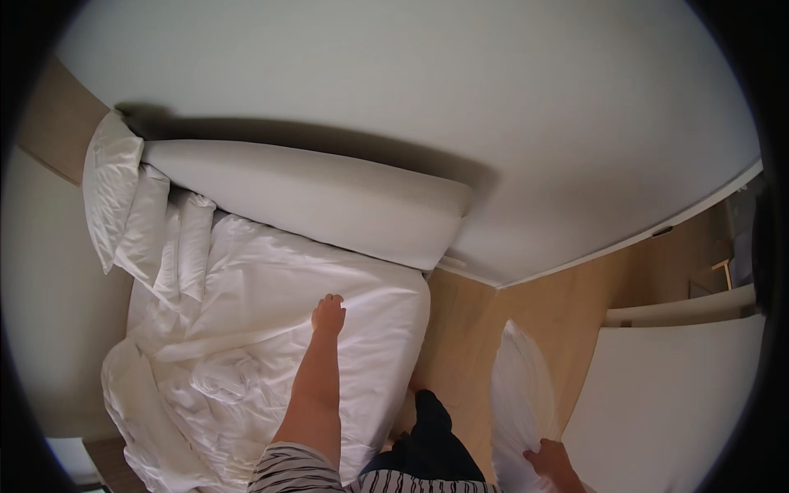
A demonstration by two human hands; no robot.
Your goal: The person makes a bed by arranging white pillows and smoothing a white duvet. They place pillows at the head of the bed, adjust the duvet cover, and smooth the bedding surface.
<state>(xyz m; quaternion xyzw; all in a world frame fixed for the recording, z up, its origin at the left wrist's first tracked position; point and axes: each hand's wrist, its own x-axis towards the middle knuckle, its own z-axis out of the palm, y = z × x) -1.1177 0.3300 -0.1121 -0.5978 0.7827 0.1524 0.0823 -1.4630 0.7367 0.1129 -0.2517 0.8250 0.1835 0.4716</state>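
My left hand [328, 314] reaches out over the bed, its fingers curled on white bed linen [265, 338]. A taut fold runs from this hand towards the left, above the crumpled part of the linen. Beneath lies a smooth white sheet [382, 326] over the mattress. At the lower right, my right hand [548, 457] grips the side of a white pillow [521, 385]. That pillow hangs upright over the wooden floor, apart from the bed. Part of my right hand is hidden by the pillow.
Several white pillows [148, 215] lean at the far left end of the bed. A pale padded panel [308, 191] stands along the bed's far side, against the wall [431, 80]. To the right are a wooden floor [462, 314] and a white flat-topped unit [672, 400].
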